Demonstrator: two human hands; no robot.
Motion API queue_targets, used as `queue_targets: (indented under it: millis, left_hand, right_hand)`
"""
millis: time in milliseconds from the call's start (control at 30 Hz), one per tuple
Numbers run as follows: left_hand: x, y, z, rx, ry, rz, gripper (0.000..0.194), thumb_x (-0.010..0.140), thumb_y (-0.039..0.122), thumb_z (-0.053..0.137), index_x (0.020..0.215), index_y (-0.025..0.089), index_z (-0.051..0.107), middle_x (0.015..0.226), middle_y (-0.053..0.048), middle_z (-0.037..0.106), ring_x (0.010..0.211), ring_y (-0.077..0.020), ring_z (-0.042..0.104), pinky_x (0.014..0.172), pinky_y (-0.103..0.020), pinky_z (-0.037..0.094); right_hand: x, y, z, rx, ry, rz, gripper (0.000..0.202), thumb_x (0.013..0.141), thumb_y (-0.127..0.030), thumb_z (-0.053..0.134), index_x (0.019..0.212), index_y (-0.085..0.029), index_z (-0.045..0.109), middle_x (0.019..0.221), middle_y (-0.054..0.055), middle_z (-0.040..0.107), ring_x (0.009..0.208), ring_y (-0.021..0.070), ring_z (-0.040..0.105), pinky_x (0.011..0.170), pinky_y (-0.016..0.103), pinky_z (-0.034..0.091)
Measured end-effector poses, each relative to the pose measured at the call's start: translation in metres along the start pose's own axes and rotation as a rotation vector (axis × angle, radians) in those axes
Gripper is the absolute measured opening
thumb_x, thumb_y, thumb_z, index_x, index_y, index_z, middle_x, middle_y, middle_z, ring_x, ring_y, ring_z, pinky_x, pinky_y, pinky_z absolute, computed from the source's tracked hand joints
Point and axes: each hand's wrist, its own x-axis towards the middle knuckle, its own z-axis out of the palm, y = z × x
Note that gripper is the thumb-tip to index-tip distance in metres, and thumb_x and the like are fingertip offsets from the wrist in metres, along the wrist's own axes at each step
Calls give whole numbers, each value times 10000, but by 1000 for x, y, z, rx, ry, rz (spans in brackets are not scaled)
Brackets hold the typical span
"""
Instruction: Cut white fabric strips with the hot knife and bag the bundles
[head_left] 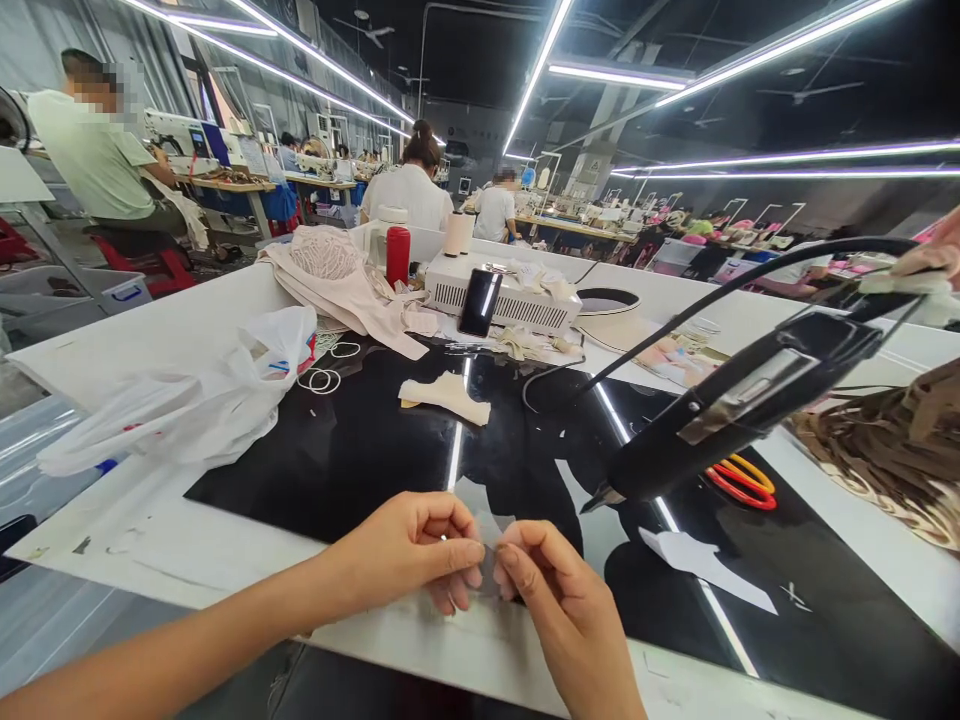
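Observation:
My left hand and my right hand are close together over the table's front edge, fingers pinched. Between their fingertips is a thin see-through piece of film, its outline hard to make out. To the right, a black pen-shaped tool with a pointed metal tip hangs at a slant, its tip just beyond my right hand. A cream fabric piece lies on the black sheet ahead of my hands. One white cut piece rests farther right.
A white plastic bag sits at left, near a beige bra. Behind are a phone, a white vented box and a red thread spool. Brown straps and coloured rings lie right. Other people sit beyond.

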Motion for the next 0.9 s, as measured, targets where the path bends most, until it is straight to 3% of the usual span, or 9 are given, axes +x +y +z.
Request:
queue_targets:
  millis: [100, 200, 300, 467, 567, 700, 900]
  left_hand:
    - [7, 3, -4, 42, 51, -29, 335, 815, 466, 727, 844, 157, 599, 716, -7, 662, 558, -109, 601, 553, -240, 517]
    - [16, 6, -10, 150, 95, -17, 323, 812, 469, 703, 845, 161, 612, 715, -4, 647, 537, -102, 563, 502, -226, 498]
    - [24, 11, -16, 297, 125, 24, 262, 842, 432, 651, 882, 177, 613, 733, 5, 633, 564, -116, 563, 490, -219, 478]
    - [29, 16, -26, 708, 254, 193, 154, 904, 370, 626, 904, 223, 579, 738, 46, 598, 614, -117, 517, 554, -220, 375]
    - [31, 11, -32, 933, 269, 288, 157, 953, 357, 596, 869, 230, 557, 702, 60, 570, 615, -124, 483, 584, -248, 313]
    - [34, -1, -36, 1139, 241, 377, 163, 975, 296, 582, 836, 218, 551, 743, 45, 568, 654, -137, 485, 612, -267, 279]
    - [33, -7, -36, 1319, 212, 404, 173, 1006, 287, 549, 855, 203, 542, 780, 32, 566, 687, -147, 503, 623, -283, 278]
  right_hand:
    - [-1, 7, -1, -27, 130, -16, 358, 889, -546, 640, 1084, -251, 586, 775, -12, 629, 669, 163, 579, 637, 263, 480]
    - [0, 12, -3, -156, 189, -76, 248, 910, -488, 644, 1007, -260, 633, 825, 9, 652, 698, 165, 601, 651, 258, 494]
    - [4, 16, -4, -308, 162, -209, 184, 965, -411, 589, 896, -275, 691, 851, 10, 670, 727, 164, 618, 713, 256, 503]
    - [15, 24, 1, -484, 152, -414, 169, 1017, -314, 527, 1015, -279, 692, 913, 16, 701, 801, 181, 658, 734, 270, 489]
    - [19, 28, 3, -655, 153, -525, 163, 1026, -268, 512, 1056, -243, 670, 902, 27, 707, 792, 196, 648, 726, 295, 470]
    - [20, 30, 2, -866, 119, -575, 133, 1019, -255, 531, 1065, -223, 651, 869, 34, 694, 735, 204, 601, 685, 323, 428]
    - [20, 36, 0, -972, 110, -625, 107, 1016, -251, 546, 1070, -219, 632, 844, 20, 670, 701, 190, 546, 674, 345, 357]
